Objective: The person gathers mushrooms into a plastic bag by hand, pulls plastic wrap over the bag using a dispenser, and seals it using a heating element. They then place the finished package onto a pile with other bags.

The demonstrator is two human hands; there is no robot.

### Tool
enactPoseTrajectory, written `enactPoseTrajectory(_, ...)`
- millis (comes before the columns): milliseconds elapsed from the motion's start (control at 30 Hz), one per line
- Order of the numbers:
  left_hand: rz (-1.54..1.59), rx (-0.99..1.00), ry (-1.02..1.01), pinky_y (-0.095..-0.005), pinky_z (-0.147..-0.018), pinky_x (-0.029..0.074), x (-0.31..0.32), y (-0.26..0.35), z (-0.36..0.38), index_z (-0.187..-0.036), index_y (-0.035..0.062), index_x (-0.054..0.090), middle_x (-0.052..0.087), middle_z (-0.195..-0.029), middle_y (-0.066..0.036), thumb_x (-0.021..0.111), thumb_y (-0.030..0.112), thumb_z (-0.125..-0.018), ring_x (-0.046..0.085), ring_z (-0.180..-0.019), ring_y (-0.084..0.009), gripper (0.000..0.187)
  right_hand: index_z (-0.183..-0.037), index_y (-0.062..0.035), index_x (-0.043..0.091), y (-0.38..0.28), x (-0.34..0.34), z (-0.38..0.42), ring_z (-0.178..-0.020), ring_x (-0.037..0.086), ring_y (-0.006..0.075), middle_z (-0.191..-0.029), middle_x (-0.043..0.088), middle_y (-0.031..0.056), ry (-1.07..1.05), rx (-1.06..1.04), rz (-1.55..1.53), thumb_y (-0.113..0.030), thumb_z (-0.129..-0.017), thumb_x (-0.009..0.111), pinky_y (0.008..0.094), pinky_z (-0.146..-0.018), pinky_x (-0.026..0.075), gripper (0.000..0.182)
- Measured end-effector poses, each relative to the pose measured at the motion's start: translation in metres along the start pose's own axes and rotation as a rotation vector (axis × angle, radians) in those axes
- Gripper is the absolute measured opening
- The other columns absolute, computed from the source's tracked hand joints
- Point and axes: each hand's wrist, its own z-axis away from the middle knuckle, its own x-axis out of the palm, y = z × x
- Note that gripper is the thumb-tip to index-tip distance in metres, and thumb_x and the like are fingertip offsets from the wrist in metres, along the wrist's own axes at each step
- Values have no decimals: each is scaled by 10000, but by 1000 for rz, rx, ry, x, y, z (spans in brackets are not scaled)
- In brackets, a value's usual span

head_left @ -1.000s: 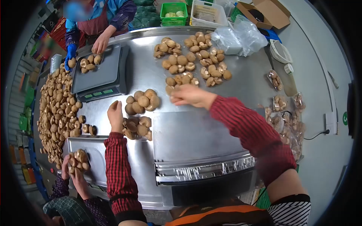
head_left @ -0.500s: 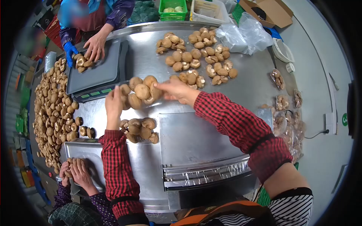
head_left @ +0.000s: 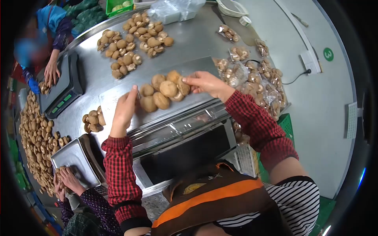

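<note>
A bunch of brown shiitake mushrooms (head_left: pixel 168 89) is held up between my two hands, over the metal plate of a wrapping machine (head_left: pixel 201 63). My left hand (head_left: pixel 123 112) is at the left end of the bunch, thumb raised. On the other end, my right hand (head_left: pixel 210 84) presses its thumb against the outermost mushroom. What supports the bunch from below is hidden or too clear to make out. A smaller mushroom group (head_left: pixel 93 119) lies on the steel table beyond my left hand.
Several mushroom heaps (head_left: pixel 151 33) sit at the back of the steel table (head_left: pixel 88 72). Wrapped mushroom packs (head_left: pixel 256 80) pile up on the right. A co-worker's hand (head_left: pixel 51 70) is at a scale (head_left: pixel 65 84); another person's hands (head_left: pixel 70 180) work over a metal tray (head_left: pixel 76 157).
My view has turned to the right. Both hands have carried the mushrooms from beside the scale to over the wrapping machine.
</note>
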Motion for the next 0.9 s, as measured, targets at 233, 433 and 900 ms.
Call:
enactPoseTrajectory(233, -238, 187, 483, -303, -644, 480, -5, -42, 79, -953, -97, 650, 612, -739, -83, 572, 317, -969, 573, -693, -143, 422, -1015, 15, 695, 62, -39, 65, -810, 663, 233, -872, 684, 159, 316, -427, 402, -466, -839, 696, 343, -736, 526, 513)
enactPoseTrajectory(433, -1193, 303, 685, -457, -728, 471, 35, -64, 133, -667, -4, 715, 624, -645, -177, 749, 450, -754, 616, -697, -353, 464, -767, -34, 722, 99, -3, 90, -786, 631, 386, -765, 656, 170, 440, -525, 997, -488, -828, 655, 457, -722, 501, 463)
enactPoseTrajectory(900, 441, 593, 394, -321, -602, 419, 25, 85, 93, -786, 11, 571, 596, -720, -89, 446, 243, -1020, 525, -629, -180, 352, -852, -54, 551, -29, -52, 59, -655, 532, 127, -733, 548, 49, -458, -563, -1194, -241, -1007, 404, 233, -574, 455, 284)
